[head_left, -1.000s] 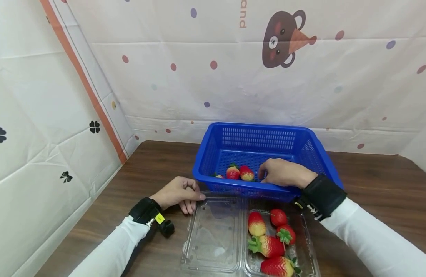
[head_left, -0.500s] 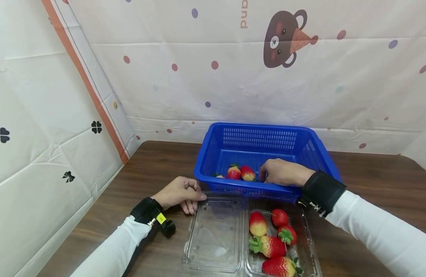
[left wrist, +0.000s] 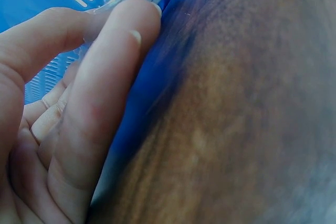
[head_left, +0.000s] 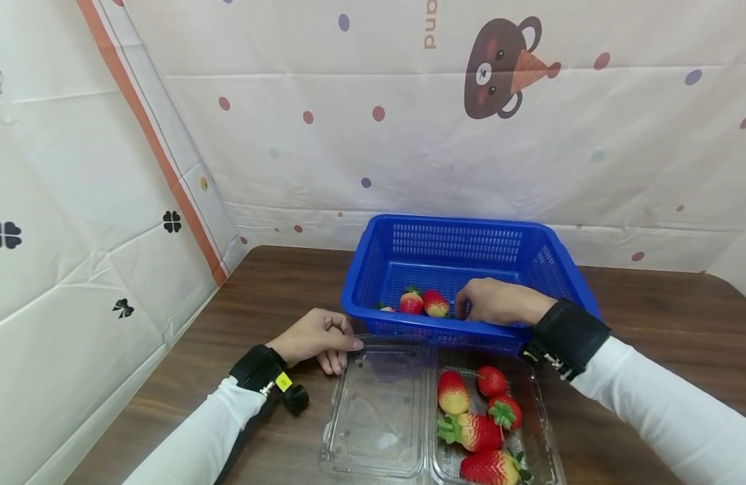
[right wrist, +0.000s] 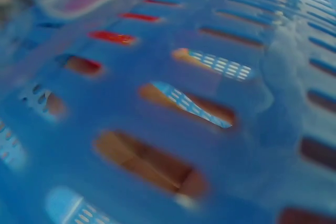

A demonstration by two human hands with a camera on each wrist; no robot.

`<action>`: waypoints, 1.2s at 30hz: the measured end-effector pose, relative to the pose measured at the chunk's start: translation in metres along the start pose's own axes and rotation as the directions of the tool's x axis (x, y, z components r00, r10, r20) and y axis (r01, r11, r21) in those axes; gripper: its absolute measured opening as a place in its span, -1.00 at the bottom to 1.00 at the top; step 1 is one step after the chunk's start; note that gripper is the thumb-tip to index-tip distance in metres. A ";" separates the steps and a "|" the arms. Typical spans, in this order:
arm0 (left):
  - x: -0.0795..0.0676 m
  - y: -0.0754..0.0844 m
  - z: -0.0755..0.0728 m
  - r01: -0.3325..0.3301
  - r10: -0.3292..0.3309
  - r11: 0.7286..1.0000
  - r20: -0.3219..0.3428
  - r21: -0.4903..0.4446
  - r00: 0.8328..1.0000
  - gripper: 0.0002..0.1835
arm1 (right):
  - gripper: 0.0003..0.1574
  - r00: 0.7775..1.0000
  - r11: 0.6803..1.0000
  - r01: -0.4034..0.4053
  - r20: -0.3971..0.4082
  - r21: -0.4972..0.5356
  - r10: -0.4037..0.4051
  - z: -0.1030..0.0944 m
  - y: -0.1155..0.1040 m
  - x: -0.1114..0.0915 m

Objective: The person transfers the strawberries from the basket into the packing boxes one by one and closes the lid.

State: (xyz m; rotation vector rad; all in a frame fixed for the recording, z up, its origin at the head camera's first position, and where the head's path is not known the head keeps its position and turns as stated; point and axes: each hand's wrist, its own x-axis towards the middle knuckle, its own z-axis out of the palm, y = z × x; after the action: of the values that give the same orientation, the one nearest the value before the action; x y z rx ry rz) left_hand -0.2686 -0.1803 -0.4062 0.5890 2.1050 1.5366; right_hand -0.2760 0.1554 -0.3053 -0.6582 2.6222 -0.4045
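Observation:
My left hand [head_left: 321, 341] pinches the far left corner of a clear plastic clamshell's lid [head_left: 382, 411]. The left wrist view has the thumb and a finger [left wrist: 100, 103] meeting on the clear edge. My right hand [head_left: 494, 301] reaches over the near rim into a blue plastic basket [head_left: 464, 239]. Its fingertips are hidden behind that rim, so what they hold, if anything, cannot be told. Left of it in the basket lie strawberries, among them one strawberry [head_left: 435, 303]. Several more, including a large strawberry [head_left: 472, 431], lie in the clamshell's base [head_left: 545, 438].
The basket stands on a dark wood table [head_left: 288, 283], just behind the clamshell. Its slotted wall [right wrist: 252, 156] fills the right wrist view, with skin and red showing through the slots. A printed white cloth [head_left: 409, 155] hangs behind and at the left.
Both hands stay almost where they were. The right fingers shift only slightly in the basket. The whole view has drifted a little, and the strawberries lie as before.

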 end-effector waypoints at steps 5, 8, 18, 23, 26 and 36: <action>0.001 0.000 0.001 0.002 -0.002 1.000 0.002 -0.010 1.000 -0.68 | -0.90 0.999 1.000 0.019 -0.029 -0.009 -0.020 -0.001 0.001 -0.002; 0.001 -0.001 0.002 0.001 -0.001 1.000 0.002 -0.013 1.000 -0.68 | -0.87 0.998 0.999 0.041 -0.052 -0.010 -0.041 -0.002 0.001 -0.004; 0.002 -0.002 0.003 0.002 -0.002 1.000 0.006 -0.012 1.000 -0.68 | -0.83 0.990 0.995 0.084 -0.117 0.054 -0.077 -0.003 0.001 -0.011; 0.002 -0.001 0.002 0.001 -0.001 1.000 0.000 -0.011 1.000 -0.69 | -0.81 0.985 0.993 0.089 -0.152 0.078 -0.076 -0.003 0.000 -0.015; 0.002 0.000 0.002 0.002 -0.002 1.000 -0.002 -0.009 1.000 -0.69 | -0.82 0.983 0.994 0.086 -0.166 0.071 -0.074 -0.003 0.000 -0.016; 0.001 -0.001 0.000 -0.005 0.005 1.000 0.004 -0.006 1.000 -0.67 | -0.80 0.977 0.994 0.085 -0.199 0.068 -0.070 0.000 0.001 -0.015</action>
State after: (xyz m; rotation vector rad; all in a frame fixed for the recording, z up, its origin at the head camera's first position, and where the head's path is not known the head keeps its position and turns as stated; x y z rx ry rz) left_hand -0.2695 -0.1801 -0.4068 0.5947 2.0972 1.5426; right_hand -0.2648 0.1637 -0.3008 -0.7311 2.7556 -0.6195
